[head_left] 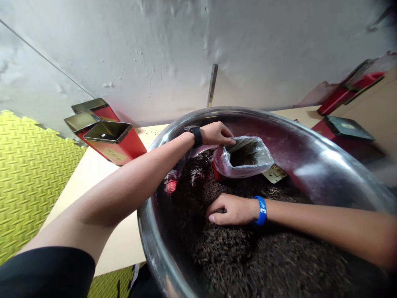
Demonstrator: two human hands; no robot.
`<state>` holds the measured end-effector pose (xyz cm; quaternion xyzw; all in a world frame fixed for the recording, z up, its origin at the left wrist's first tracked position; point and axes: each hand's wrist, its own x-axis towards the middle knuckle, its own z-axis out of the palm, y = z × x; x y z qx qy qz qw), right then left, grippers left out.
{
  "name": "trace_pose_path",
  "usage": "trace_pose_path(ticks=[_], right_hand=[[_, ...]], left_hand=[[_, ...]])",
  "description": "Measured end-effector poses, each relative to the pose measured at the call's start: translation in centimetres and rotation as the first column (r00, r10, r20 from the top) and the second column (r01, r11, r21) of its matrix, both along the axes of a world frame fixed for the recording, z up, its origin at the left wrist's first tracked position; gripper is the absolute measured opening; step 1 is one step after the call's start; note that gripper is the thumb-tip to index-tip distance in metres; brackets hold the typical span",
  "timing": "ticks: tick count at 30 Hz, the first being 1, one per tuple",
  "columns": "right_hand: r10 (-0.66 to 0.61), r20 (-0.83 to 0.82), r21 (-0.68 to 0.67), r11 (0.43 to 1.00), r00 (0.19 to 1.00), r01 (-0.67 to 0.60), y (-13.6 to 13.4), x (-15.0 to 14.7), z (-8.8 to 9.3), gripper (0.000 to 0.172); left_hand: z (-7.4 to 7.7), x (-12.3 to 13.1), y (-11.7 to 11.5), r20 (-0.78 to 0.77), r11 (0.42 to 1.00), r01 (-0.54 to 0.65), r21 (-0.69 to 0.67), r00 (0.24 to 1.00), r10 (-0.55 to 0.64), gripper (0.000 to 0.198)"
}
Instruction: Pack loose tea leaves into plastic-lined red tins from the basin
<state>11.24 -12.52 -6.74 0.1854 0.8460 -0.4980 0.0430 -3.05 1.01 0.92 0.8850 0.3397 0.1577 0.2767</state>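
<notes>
A big steel basin (149, 231) holds a heap of dark loose tea leaves (248, 256). Inside it stands a red tin lined with a clear plastic bag (248, 159), its mouth open. My left hand (217, 133), a black watch on the wrist, pinches the bag's near rim. My right hand (231, 209), with a blue wristband, is curled palm-down into the leaves just in front of the tin, fingers closed around some of them.
Three open red tins (108, 136) stand on the beige table (93, 174) at the left. More red tins and lids (347, 128) lie at the right. Yellow-green foam matting (27, 174) covers the floor on the left. A white wall rises behind.
</notes>
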Motion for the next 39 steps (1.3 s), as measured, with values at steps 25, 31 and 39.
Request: trace_pose_path(ticks=[25, 31, 39], right_hand=[[-0.282, 0.290, 0.340, 0.924, 0.914, 0.177, -0.1, 13.1, 7.3, 0.044], [-0.654, 0.306, 0.386, 0.749, 0.692, 0.538, -0.2, 16.3, 3.7, 0.067], [-0.826, 0.307, 0.302, 0.556, 0.473, 0.775, -0.6, 15.9, 1.7, 0.078]], left_hand=[[0.1, 0.0, -0.1, -0.005, 1.000, -0.004, 0.010, 1.000, 0.004, 0.039], [0.3, 0.0, -0.1, -0.030, 0.999, 0.001, 0.041, 1.000, 0.000, 0.038], [0.4, 0.0, -0.2, -0.040, 1.000, 0.015, 0.028, 0.999, -0.014, 0.038]])
